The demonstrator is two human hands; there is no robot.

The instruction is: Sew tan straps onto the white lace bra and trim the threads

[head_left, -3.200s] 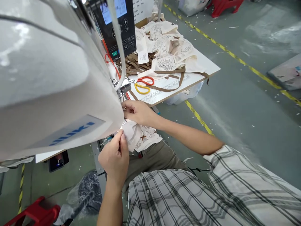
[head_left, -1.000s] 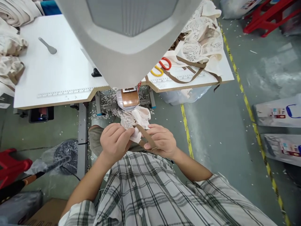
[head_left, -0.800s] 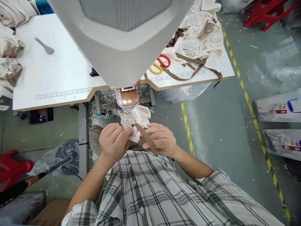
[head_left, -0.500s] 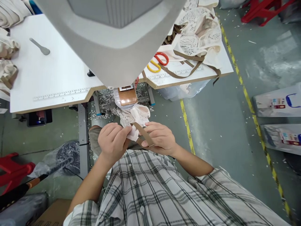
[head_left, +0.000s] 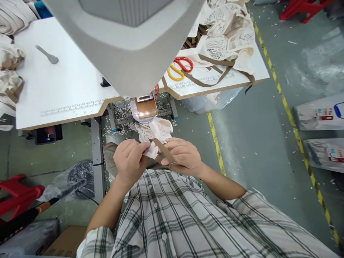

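Observation:
My left hand (head_left: pixel 129 160) pinches the edge of a cream lace garment piece (head_left: pixel 156 132) that hangs below the sewing machine's metal bed (head_left: pixel 145 109). My right hand (head_left: pixel 182 157) is closed on a brown strap (head_left: pixel 163 152), which runs diagonally up to the fabric between my two hands. Both hands are held close together just above my lap, in front of the large grey machine head (head_left: pixel 126 43).
The white table (head_left: pixel 67 86) carries a grey tool (head_left: pixel 47 55) at left and red and yellow scissors (head_left: pixel 179 68), brown straps and a lace garment pile (head_left: pixel 228 32) at right. Folded fabric (head_left: pixel 9 71) lies far left. Yellow floor tape (head_left: pixel 216 143), red stool (head_left: pixel 16 195).
Since 3.2 s ago my hands came away from the needle area down toward my lap, and the brown strap is now in my right hand. Over the last second little moved.

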